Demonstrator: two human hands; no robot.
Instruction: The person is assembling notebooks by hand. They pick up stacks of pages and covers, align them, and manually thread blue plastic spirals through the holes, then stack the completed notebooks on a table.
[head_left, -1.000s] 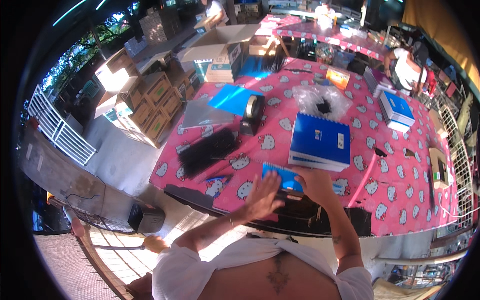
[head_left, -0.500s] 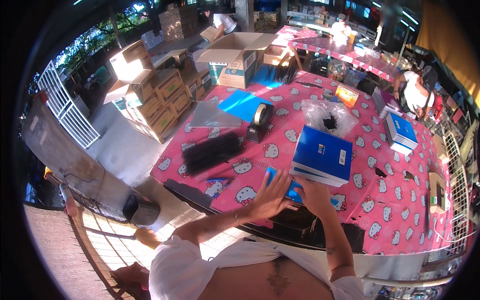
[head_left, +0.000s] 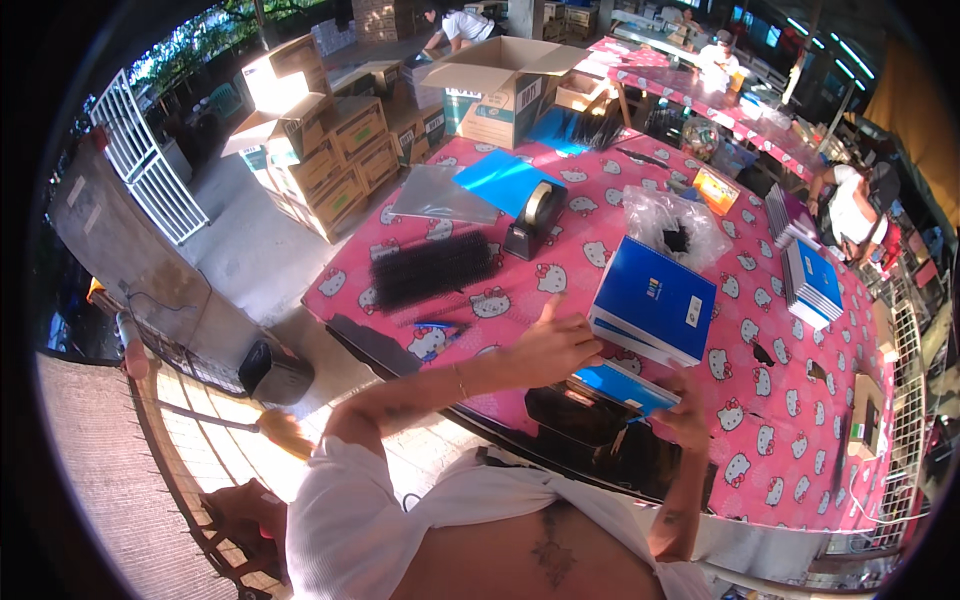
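Head view: small blue notebook (head_left: 622, 387) between left hand (head_left: 558, 348), right hand (head_left: 688, 415).

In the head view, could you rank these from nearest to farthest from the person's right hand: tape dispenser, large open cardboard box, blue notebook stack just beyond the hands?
Measured from the right hand:
1. Blue notebook stack: just beyond the hand.
2. Tape dispenser: farther off, toward the left.
3. Large open cardboard box: farthest, beyond the dispenser.
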